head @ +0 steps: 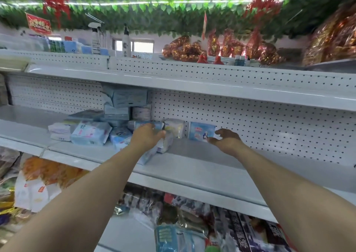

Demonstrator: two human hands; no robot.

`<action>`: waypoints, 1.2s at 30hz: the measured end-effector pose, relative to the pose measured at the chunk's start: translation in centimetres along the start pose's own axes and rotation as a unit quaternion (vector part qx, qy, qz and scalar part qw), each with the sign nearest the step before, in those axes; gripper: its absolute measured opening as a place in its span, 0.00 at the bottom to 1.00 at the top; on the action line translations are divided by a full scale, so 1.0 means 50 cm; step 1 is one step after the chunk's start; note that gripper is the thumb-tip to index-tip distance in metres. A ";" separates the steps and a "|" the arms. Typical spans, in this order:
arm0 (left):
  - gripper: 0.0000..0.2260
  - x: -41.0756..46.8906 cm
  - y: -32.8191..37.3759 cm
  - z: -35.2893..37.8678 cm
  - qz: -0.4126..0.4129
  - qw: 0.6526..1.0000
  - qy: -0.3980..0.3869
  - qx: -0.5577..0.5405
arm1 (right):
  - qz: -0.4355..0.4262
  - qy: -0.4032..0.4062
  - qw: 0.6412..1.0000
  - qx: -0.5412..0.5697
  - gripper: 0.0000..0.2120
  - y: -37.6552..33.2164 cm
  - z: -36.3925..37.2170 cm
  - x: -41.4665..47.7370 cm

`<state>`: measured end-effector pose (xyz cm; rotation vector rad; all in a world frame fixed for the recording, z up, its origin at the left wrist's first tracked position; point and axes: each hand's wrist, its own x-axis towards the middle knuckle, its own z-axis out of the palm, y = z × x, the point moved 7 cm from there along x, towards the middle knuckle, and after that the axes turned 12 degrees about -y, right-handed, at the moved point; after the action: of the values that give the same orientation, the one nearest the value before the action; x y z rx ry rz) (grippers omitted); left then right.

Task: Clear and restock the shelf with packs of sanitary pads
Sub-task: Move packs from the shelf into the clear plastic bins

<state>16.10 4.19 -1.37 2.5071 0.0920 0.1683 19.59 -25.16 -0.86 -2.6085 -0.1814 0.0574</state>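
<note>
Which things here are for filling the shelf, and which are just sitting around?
For the job: shelf, pile of packs, blue pack, white pack gripped by the left hand, right hand.

Just around: spray bottle, gold bags, green leaves, snack bags.

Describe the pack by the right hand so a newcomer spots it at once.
On the white middle shelf, right of the heap where the left hand grips a pale pack, one blue pack stands upright against the pegboard beside the right hand. It alone is sky blue with a small penguin-like figure; the neighbouring pack is yellowish white.
</note>
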 end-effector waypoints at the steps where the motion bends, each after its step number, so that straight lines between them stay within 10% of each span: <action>1: 0.25 0.017 -0.011 -0.005 -0.001 1.000 -0.001 -0.001 | 0.005 0.002 1.000 0.001 0.31 -0.003 0.002 0.011; 15: 0.29 0.236 -0.102 -0.041 -0.019 0.995 -0.050 0.083 | 0.027 0.028 0.999 0.008 0.30 -0.028 0.039 0.199; 20: 0.44 0.304 -0.141 -0.014 0.012 0.997 -0.045 0.068 | 0.016 0.071 0.997 0.017 0.36 -0.006 0.055 0.286; 36: 0.21 0.330 -0.167 -0.007 0.046 0.995 0.027 0.079 | 0.159 0.112 0.972 -0.131 0.23 0.015 0.087 0.274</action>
<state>32.16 12.88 -4.37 2.6669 0.0131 0.2763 32.92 -21.71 -5.08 -2.8566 0.3329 -0.1577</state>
